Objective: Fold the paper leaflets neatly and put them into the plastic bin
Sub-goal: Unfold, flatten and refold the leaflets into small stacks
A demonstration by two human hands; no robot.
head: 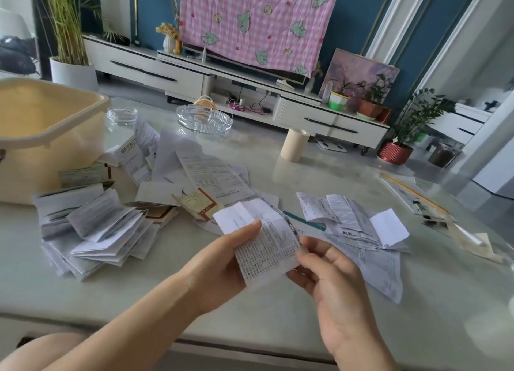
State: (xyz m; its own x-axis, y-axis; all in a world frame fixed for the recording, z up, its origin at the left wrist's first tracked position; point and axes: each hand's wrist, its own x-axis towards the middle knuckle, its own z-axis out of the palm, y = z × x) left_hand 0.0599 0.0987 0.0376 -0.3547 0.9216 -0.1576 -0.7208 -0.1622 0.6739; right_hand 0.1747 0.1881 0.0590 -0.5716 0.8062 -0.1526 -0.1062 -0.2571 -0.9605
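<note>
A printed white leaflet (267, 245), partly creased, is held above the table's front between both hands. My left hand (219, 262) grips its left edge with the thumb on top. My right hand (331, 281) pinches its lower right edge with the fingertips. A heap of folded leaflets (94, 228) lies at the left. Unfolded leaflets (194, 170) are spread in the middle, and more loose ones (358, 226) lie at the right. The cream plastic bin (55, 137) stands at the far left of the table; its inside is hidden from here.
Two glass ashtrays (204, 118) (122, 116) stand at the back of the pale table (139, 301). A beige paper roll (294, 144) stands upright right of the middle. A clear packet with a pencil (417, 201) lies at the right edge. A TV cabinet stands beyond.
</note>
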